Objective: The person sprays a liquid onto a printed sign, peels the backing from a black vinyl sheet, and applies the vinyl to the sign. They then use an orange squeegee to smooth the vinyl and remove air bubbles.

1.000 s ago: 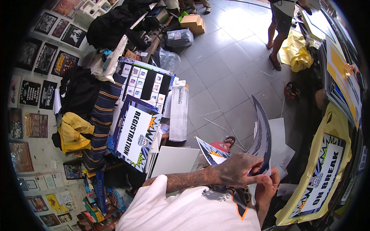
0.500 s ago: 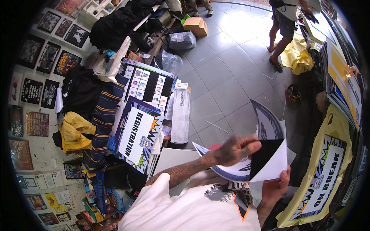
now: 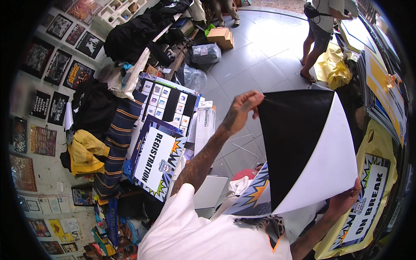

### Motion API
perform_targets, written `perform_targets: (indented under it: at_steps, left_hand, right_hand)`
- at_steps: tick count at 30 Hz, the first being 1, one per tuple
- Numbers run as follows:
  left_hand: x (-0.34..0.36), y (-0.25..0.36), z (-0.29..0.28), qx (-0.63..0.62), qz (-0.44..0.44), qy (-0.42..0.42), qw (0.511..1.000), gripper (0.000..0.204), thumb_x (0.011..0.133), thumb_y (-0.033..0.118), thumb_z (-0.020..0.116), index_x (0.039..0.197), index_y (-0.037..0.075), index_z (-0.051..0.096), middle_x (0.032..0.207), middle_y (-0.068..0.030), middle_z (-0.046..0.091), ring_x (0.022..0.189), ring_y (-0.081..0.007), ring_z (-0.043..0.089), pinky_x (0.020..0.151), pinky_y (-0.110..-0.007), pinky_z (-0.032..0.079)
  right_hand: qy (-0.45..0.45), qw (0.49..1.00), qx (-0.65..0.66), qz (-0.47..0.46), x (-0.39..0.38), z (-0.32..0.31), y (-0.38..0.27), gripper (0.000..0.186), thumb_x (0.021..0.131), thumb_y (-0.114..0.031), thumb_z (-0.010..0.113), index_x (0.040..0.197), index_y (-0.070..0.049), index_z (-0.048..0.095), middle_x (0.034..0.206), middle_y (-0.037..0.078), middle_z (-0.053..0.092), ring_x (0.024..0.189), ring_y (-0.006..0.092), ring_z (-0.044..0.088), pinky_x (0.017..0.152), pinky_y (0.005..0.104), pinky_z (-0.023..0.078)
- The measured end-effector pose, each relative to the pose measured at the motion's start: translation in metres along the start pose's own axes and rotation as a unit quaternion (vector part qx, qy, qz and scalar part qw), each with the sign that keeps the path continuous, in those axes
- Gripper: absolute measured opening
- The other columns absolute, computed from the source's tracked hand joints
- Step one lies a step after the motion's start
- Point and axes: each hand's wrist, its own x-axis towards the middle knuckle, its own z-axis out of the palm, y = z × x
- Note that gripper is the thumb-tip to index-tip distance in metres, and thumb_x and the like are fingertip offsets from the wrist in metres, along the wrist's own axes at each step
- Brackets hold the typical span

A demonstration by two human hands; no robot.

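Observation:
A large printed sheet (image 3: pixel 255 197) is stretched between my two hands, its patterned face showing at the lower left. Its raised side is black (image 3: pixel 292 138) on the left and white (image 3: pixel 323 167) on the right, split along a curved diagonal, like a backing partly peeled away. My left hand (image 3: pixel 242 112) pinches the black part's upper left corner with bent fingers. At the white part's lower right edge, my right hand (image 3: pixel 346 198) grips the sheet, its fingers partly hidden.
To the left, a registration sign (image 3: pixel 155 158) lies on stacked boards beside a long white box (image 3: pixel 204 125). At right, another sign (image 3: pixel 366 203) rests on yellow paper, near stacked panels (image 3: pixel 383 95). A person (image 3: pixel 318 39) stands at the far right by crumpled yellow paper (image 3: pixel 333 67).
My left hand has moved up and left with the corner, and my right hand right. The bent sheet is now spread wide, with much more black and white showing.

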Motion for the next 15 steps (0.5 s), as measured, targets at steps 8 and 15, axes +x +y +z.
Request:
perform_targets:
  at_steps: [8, 15]
  left_hand:
    - [0.033, 0.009, -0.077, 0.014, 0.088, 0.067, 0.994, 0.017, 0.097, 0.026, 0.071, 0.105, 0.012, 0.074, 0.096, 0.0035, 0.069, 0.090, -0.0049, 0.062, 0.080, -0.023, 0.048]
    - [0.102, 0.023, -0.167, -0.025, 0.074, 0.072, 0.994, 0.037, 0.106, 0.029, 0.057, 0.127, 0.000, 0.066, 0.131, -0.0095, 0.067, 0.123, -0.0187, 0.062, 0.114, -0.033, 0.040]
  right_hand:
    - [-0.065, 0.997, 0.036, 0.018, 0.035, -0.022, -0.015, 0.032, 0.103, -0.028, 0.056, 0.120, -0.004, 0.069, 0.118, 0.009, 0.073, 0.112, 0.0206, 0.068, 0.101, 0.0404, 0.053]
    - [-0.083, 0.993, 0.078, -0.020, 0.104, -0.051, -0.024, 0.038, 0.101, -0.029, 0.059, 0.121, 0.004, 0.063, 0.118, 0.011, 0.069, 0.112, 0.0218, 0.064, 0.105, 0.0360, 0.046]
